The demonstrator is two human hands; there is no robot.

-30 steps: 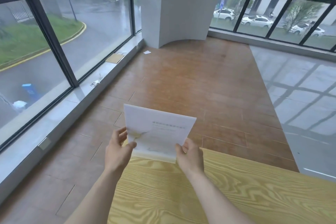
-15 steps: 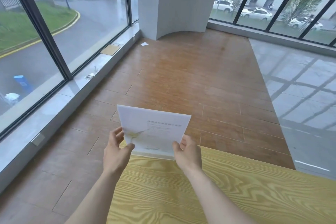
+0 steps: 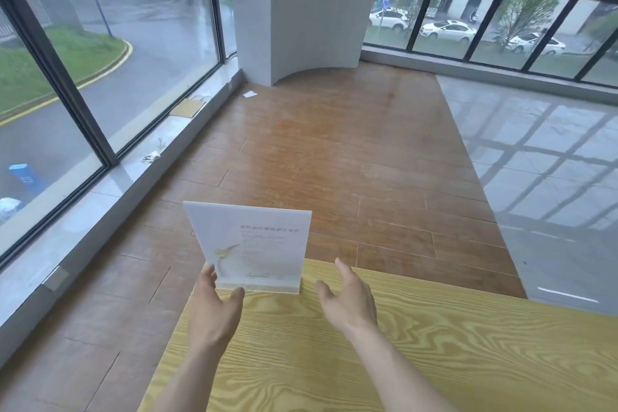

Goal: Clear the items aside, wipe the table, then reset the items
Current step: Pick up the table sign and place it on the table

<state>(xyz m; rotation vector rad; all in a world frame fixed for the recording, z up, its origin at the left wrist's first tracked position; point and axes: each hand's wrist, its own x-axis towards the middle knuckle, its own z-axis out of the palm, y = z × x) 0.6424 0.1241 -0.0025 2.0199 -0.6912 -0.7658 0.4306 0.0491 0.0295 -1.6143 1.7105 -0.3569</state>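
Observation:
A white upright sign card point(image 3: 254, 244) with faint print and a yellowish picture stands at the far left corner of the light wood-grain table point(image 3: 418, 344). My left hand point(image 3: 214, 304) is just below its lower left corner, fingers apart, fingertips at or close to the card's edge. My right hand point(image 3: 347, 298) hovers open to the right of the card, clear of it. Neither hand holds anything.
Beyond the table's far edge lies a brown wood-look floor point(image 3: 334, 150), with grey glossy tiles point(image 3: 551, 160) to the right. Large windows and a grey sill point(image 3: 100, 197) run along the left. A white pillar point(image 3: 301, 10) stands at the back.
Both hands held the card in the air before. Now the card stands on the table corner and both hands have let go, the right one drawing away to the right.

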